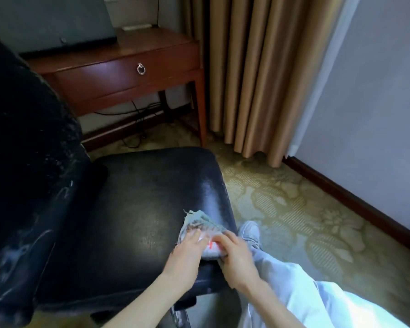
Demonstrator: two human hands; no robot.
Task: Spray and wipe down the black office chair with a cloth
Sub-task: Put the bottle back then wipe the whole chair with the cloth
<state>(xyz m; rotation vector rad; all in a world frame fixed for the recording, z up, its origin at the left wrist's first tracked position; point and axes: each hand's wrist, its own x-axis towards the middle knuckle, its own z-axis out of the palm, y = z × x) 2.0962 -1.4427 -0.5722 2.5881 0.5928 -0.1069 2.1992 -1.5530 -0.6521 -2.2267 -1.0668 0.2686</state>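
Head: left hand (188,246) flat on cloth (199,220)

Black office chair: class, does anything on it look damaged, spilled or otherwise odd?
Yes. The chair's backrest carries whitish specks and smears, odd on black upholstery; spray residue or wear, unclear. The seat edge looks scuffed too.

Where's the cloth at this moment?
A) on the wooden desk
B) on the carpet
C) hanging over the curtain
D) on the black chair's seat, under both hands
D: the cloth lies on the chair seat near its edge, with the left hand and the right hand both on it.
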